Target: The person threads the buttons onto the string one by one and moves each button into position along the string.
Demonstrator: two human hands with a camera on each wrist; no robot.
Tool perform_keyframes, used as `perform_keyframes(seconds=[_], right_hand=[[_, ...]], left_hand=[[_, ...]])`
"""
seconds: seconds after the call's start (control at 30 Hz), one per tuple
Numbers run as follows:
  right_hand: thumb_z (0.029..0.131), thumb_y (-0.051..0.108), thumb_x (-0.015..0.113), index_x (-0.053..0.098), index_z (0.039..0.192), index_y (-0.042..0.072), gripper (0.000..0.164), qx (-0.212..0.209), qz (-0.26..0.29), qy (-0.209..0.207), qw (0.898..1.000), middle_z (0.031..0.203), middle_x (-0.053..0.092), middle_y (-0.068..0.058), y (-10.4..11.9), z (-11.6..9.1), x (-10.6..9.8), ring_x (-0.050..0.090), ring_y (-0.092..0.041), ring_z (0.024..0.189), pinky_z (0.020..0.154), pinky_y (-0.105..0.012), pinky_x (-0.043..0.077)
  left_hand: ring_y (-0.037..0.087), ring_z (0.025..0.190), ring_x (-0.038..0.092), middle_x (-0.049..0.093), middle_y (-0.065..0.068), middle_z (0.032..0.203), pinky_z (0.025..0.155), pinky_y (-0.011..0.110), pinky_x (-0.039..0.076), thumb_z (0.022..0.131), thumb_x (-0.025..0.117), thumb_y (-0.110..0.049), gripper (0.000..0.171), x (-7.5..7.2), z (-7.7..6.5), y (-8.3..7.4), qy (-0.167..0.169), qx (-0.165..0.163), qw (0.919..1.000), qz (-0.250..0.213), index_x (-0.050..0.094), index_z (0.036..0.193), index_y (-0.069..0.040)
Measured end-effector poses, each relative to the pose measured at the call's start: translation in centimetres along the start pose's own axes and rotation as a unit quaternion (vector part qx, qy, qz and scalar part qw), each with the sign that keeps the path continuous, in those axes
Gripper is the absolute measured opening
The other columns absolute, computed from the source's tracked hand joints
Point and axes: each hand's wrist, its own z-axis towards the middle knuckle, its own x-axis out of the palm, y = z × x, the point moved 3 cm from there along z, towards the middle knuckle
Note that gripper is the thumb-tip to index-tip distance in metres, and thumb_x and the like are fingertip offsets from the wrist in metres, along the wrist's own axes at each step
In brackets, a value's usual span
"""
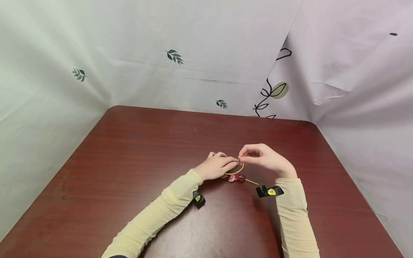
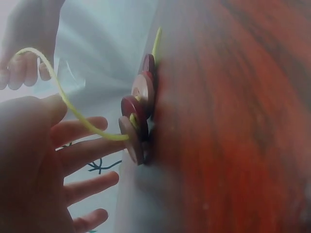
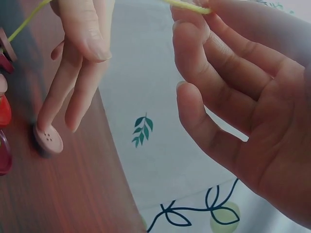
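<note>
A yellow cord (image 2: 77, 115) carries several flat buttons (image 1: 231, 178) in red, dark maroon and pale pink. This row of buttons stands close along the table surface, and the cord's far tail sticks out past it. My right hand (image 1: 266, 157) pinches the cord near its free end between thumb and forefinger. The left hand (image 1: 217, 167) reaches in from the other side, fingers extended and spread, its fingertips close to the right hand's. Beyond the strung row, a loose pale pink button (image 3: 50, 141) with holes sits under a left fingertip (image 3: 45, 122), which overlaps it.
Everything lies on a reddish-brown wooden table (image 1: 155, 136) with rounded far corners. White cloth (image 1: 138, 82) printed with leaves hangs behind and on both sides. Black wrist cameras (image 1: 199, 200) are strapped over the pale sleeves (image 1: 161, 202).
</note>
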Motion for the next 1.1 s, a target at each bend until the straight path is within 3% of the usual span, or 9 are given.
perform_keyframes(seconds=[0.17, 0.33, 0.53, 0.67, 0.77, 0.93, 1.1], right_hand=[[0.092, 0.016, 0.065, 0.066, 0.094, 0.012, 0.005, 0.006, 0.003, 0.004, 1.000, 0.082, 0.067, -0.003, 0.1, 0.0, 0.0, 0.063, -0.033, 0.084, 0.075, -0.022, 0.050], [0.092, 0.016, 0.065, 0.066, 0.094, 0.012, 0.004, 0.000, 0.005, 0.010, 1.000, 0.083, 0.067, -0.016, -0.1, 0.1, 0.2, 0.064, -0.031, 0.082, 0.075, -0.022, 0.050], [0.092, 0.015, 0.065, 0.066, 0.096, 0.007, 0.009, 0.003, 0.005, 0.012, 1.000, 0.082, 0.068, -0.007, -0.2, 0.2, 0.3, 0.065, -0.017, 0.077, 0.076, -0.029, 0.053], [0.092, 0.014, 0.064, 0.065, 0.095, 0.011, 0.005, 0.005, 0.015, 0.016, 1.000, 0.084, 0.069, -0.012, -0.2, 0.2, 0.3, 0.066, -0.011, 0.077, 0.079, -0.035, 0.055], [0.092, 0.014, 0.064, 0.065, 0.095, 0.011, 0.004, 0.003, 0.017, 0.016, 1.000, 0.087, 0.070, -0.018, -0.2, 0.1, 0.3, 0.066, -0.010, 0.078, 0.078, -0.034, 0.055], [0.092, 0.014, 0.065, 0.066, 0.094, 0.012, 0.004, 0.005, 0.008, 0.012, 1.000, 0.088, 0.070, -0.017, -0.1, 0.1, 0.3, 0.064, -0.008, 0.077, 0.076, -0.032, 0.054], [0.092, 0.015, 0.065, 0.066, 0.094, 0.013, 0.003, 0.012, 0.000, 0.013, 1.000, 0.085, 0.071, -0.011, -0.1, 0.1, 0.3, 0.065, -0.008, 0.076, 0.076, -0.032, 0.054]], left_hand=[[0.019, 0.119, 0.053, 0.068, -0.011, 0.121, 0.096, 0.042, 0.032, 0.101, 0.046, -0.037, 0.032, -0.3, -0.1, 0.0, -0.017, -0.004, 0.9998, 0.006, 0.062, 0.127, -0.026], [0.019, 0.116, 0.054, 0.068, -0.007, 0.108, 0.094, 0.042, 0.033, 0.098, 0.053, -0.032, 0.031, -0.4, -0.2, 0.2, -0.022, -0.010, 0.9995, 0.022, 0.061, 0.127, -0.025], [0.021, 0.111, 0.057, 0.067, -0.001, 0.107, 0.092, 0.042, 0.036, 0.097, 0.056, -0.030, 0.032, -0.9, -0.4, 0.3, -0.019, -0.024, 0.9988, 0.038, 0.062, 0.127, -0.022], [0.023, 0.106, 0.058, 0.067, 0.003, 0.108, 0.088, 0.041, 0.038, 0.094, 0.061, -0.027, 0.028, -1.3, -0.6, 0.3, -0.013, -0.038, 0.9983, 0.043, 0.068, 0.118, -0.016], [0.023, 0.101, 0.058, 0.066, 0.002, 0.101, 0.084, 0.039, 0.040, 0.090, 0.065, -0.023, 0.021, -1.4, -0.8, 0.5, -0.008, -0.042, 0.9976, 0.054, 0.072, 0.108, -0.014], [0.022, 0.091, 0.058, 0.061, 0.002, 0.089, 0.080, 0.035, 0.045, 0.086, 0.068, -0.015, 0.015, -1.4, -0.7, 0.9, -0.011, -0.027, 0.9977, 0.061, 0.074, 0.099, -0.013], [0.022, 0.086, 0.059, 0.059, 0.005, 0.089, 0.079, 0.033, 0.048, 0.085, 0.069, -0.009, 0.011, -1.5, -0.6, 1.3, -0.026, -0.007, 0.9988, 0.042, 0.073, 0.095, -0.009]])
